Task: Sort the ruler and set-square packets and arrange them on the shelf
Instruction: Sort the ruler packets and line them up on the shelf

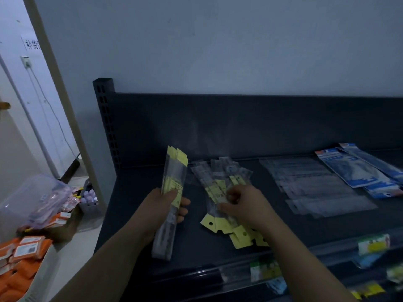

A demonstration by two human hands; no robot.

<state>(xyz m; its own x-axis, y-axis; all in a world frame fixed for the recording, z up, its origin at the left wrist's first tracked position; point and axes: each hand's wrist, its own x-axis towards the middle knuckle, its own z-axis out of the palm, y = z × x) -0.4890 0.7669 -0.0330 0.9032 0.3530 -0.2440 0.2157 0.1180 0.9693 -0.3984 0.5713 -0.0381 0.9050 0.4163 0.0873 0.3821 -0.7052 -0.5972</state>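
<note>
My left hand (169, 205) grips a stack of clear ruler packets with yellow header cards (174, 171), held upright above the dark shelf (139, 205). To its right, my right hand (242, 203) rests with curled fingers on a loose pile of similar yellow-tagged packets (220, 188) lying fanned on the shelf and pinches one of them. Clear flat packets (316, 186) lie further right. Blue-labelled packets (357, 168) lie at the far right of the shelf.
The shelf has a dark back panel (239, 127) and a perforated upright (106, 123) at its left end. Price labels (265, 270) line the front rail. On the floor at left stand a clear plastic tub (32, 199) and a box of orange packs (19, 264).
</note>
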